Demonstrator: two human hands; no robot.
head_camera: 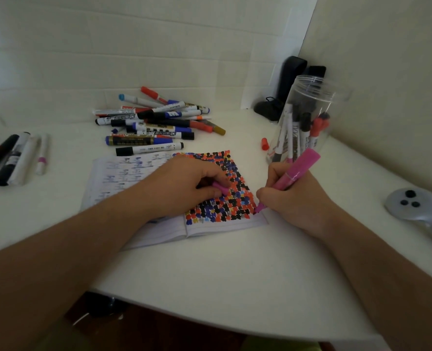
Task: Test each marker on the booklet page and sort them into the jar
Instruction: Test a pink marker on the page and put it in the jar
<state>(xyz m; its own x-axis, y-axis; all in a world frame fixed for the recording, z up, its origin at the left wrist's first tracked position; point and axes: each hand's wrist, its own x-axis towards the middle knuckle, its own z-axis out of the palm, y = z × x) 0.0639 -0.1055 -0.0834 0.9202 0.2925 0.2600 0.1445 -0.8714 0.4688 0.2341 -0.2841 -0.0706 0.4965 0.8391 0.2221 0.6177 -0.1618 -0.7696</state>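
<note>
white table (222, 269) under everything. open booklet (174, 198) in the middle of it, taken here as the landmark; right page crowded with red, black and blue test blots. beyond the booklet, a loose heap of markers (156, 122). right of the booklet and a little behind, clear jar (303, 122) standing upright with several markers inside (caps up, colours mixed). far left of the booklet, a small row of markers (15, 158). right of the booklet near the table edge, grey controller (412, 206). on the booklet's right page, left hand (187, 184) resting, fingers curled round a pink cap (221, 187). at the booklet's lower right corner, right hand (295, 196) wrapped round a pink marker (290, 177), tip down on the page. just left of the jar, small red cap (265, 143).
</note>
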